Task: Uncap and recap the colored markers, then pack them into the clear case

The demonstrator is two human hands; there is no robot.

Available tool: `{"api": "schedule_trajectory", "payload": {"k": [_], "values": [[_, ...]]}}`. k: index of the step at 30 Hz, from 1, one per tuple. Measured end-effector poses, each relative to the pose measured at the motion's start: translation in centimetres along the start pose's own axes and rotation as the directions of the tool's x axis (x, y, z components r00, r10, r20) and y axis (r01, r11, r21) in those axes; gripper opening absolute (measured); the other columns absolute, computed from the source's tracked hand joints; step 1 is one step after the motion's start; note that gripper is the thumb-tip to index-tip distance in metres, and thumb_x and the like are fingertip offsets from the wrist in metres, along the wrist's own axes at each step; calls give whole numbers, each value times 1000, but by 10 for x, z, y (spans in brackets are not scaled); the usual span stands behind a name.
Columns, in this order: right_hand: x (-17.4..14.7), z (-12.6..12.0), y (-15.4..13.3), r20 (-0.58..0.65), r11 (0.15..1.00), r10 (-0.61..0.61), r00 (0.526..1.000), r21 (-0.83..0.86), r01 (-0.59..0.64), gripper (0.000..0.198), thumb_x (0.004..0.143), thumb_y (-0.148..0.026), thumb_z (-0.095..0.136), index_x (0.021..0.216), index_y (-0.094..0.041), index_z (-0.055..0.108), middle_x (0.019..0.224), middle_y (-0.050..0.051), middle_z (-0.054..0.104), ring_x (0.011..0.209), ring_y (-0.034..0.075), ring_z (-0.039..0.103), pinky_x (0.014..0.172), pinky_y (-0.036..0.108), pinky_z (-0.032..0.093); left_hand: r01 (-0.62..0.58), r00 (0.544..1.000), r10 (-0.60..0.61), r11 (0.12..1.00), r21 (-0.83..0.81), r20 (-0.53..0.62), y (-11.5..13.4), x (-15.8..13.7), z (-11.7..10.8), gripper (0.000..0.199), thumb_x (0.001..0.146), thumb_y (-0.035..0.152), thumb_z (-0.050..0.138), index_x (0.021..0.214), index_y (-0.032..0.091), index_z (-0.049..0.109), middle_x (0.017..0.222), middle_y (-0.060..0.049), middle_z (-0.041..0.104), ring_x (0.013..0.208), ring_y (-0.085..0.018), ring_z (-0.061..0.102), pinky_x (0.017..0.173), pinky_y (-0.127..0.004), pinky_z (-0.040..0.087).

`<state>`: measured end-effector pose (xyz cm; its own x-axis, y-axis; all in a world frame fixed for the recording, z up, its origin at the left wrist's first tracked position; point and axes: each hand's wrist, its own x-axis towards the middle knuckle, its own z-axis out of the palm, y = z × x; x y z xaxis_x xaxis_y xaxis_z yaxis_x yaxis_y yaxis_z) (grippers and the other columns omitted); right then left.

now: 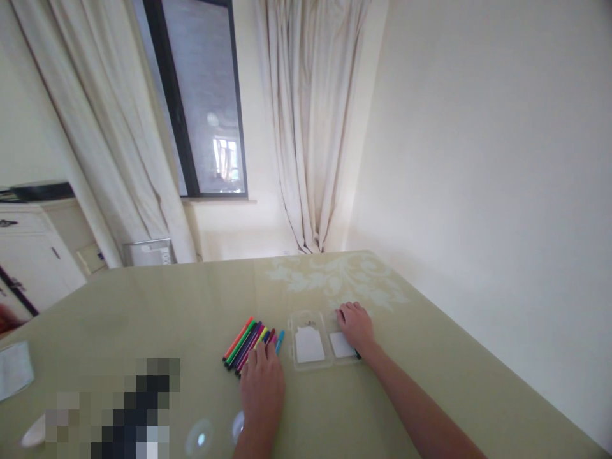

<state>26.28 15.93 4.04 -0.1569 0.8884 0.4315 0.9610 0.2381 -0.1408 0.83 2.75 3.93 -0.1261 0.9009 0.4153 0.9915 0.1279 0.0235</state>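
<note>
A row of felt-tip pens (pixel 241 347) in several colours lies slanted on the table. My left hand (pixel 262 370) rests over the right end of this row, its fingers stretched forward and touching the pens. To the right lies an opened clear plastic case (pixel 292 347) with white card in both halves. My right hand (pixel 356 326) is over the right half, fingers curled down at its far edge. A dark pen end (pixel 358 355) shows below that palm; the rest of this pen is hidden under the hand.
The pale green table (pixel 167 306) has a leaf pattern at its far right corner. A white wall (pixel 502 191) runs along the right side. On the table's left lie a folded pale cloth or paper (pixel 15 370) and a blurred-out dark object (pixel 134 408).
</note>
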Motion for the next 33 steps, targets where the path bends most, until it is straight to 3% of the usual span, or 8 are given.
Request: {"api": "schedule_trajectory", "payload": {"k": [3,7,15,22,25,28,30,33], "values": [[1,0,0,3,1000,10,1000,-3,-10,24,99,-23,54,83,-21,71,91,12,72,97,28,61,83,36,39,-133,991,128,979,-155,-40,5,-3,8,34,100,16,48,126,20,69,124,-11,68,115,-27,62,98,-42,51],[3,2,1,1,1000,24,1000,9,-24,24,99,-27,56,80,-22,69,89,11,72,94,26,62,82,34,40,-321,945,319,863,-390,-72,21,-11,15,31,97,26,59,127,27,67,134,-6,66,127,-27,57,107,-45,49],[10,-9,-1,-65,988,141,988,71,-137,26,101,-32,50,82,-22,64,89,6,67,68,17,59,62,29,33,-273,949,314,828,-489,2,34,-6,1,20,94,15,58,110,22,70,115,-5,69,119,-26,59,103,-44,52],[18,-59,0,-182,960,230,956,202,-193,50,107,-47,35,67,-23,52,59,1,54,55,16,46,57,31,25,-286,937,348,805,-521,24,37,-10,14,30,96,21,57,125,22,67,128,-7,69,127,-27,58,109,-44,49],[4,-67,-27,-281,831,320,905,541,-126,56,106,-58,32,63,-24,44,55,-2,46,55,15,43,56,29,28,-337,921,389,778,-530,-14,37,-12,15,55,95,34,62,147,18,50,143,-12,62,135,-30,53,115,-48,43],[-19,-54,-69,-202,698,309,929,712,-78,56,103,-65,36,64,-24,41,56,-4,43,56,15,41,55,27,30,-346,932,351,786,-512,-91,34,-15,6,76,92,50,66,153,13,40,150,-17,54,139,-33,48,117,-51,39],[-35,-40,-94,-159,628,347,924,772,-103,54,103,-62,36,67,-24,44,58,-4,46,57,15,43,55,27,32,-368,925,361,787,-495,-115,34,-18,1,72,94,49,63,152,14,41,148,-17,56,135,-32,52,115,-49,41],[-53,-23,-114,-85,564,349,933,814,-137,51,103,-60,36,68,-25,47,59,-3,47,57,16,46,55,27,35,-438,893,436,791,-427,-107,37,-25,5,55,99,28,51,152,17,43,140,-14,63,125,-28,60,109,-45,46]]}}
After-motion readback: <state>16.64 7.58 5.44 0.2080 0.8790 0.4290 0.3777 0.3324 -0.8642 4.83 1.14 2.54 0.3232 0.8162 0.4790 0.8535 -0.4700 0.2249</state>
